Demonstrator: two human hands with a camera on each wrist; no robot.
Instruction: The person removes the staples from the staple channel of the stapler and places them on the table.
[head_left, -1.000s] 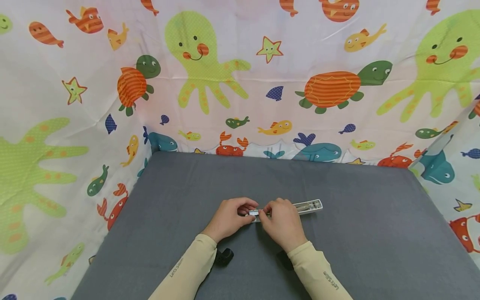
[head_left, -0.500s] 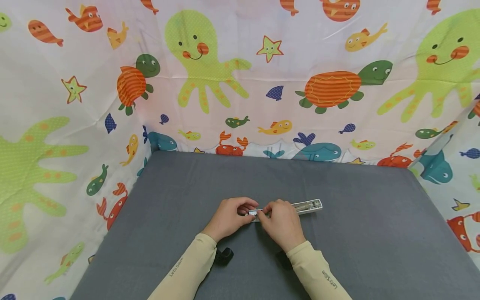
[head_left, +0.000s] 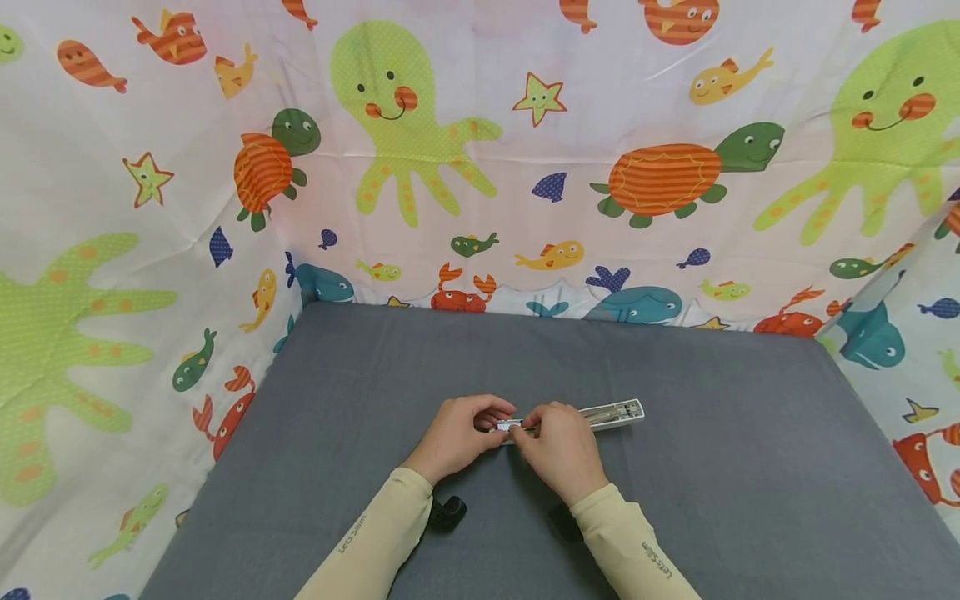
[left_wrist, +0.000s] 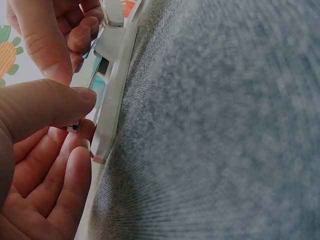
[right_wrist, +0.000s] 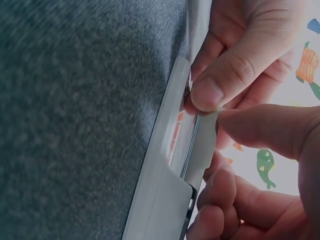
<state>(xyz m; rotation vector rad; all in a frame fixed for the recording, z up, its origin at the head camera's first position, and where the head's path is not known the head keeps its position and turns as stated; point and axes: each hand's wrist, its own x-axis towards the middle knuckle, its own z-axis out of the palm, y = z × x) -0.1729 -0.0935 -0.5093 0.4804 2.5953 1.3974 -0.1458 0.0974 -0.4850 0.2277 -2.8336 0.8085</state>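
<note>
A white stapler [head_left: 619, 413] lies swung wide open on the grey table, its cover stretching to the right past my hands. Between cover and base runs the metal staple rail [right_wrist: 202, 145], lifted off the white base [right_wrist: 157, 175]. My left hand [head_left: 459, 435] pinches the rail's front end between thumb and fingers. My right hand [head_left: 564, 450] grips the rail just beside it, thumb [right_wrist: 270, 127] on one side and curled fingers on the other. Both thumb tips nearly meet there. A short silvery piece [head_left: 507, 425] shows between the hands; the fingers hide most of the rail.
Grey cloth covers the table [head_left: 360, 367]. A printed curtain [head_left: 487, 183] with sea animals stands behind it and along both sides. Black wrist devices [head_left: 448, 514] sit under both forearms, near the cloth.
My right hand has slid slightly left along the rail, its thumb tip closer to my left hand. The left hand and the stapler stay almost where they were.
</note>
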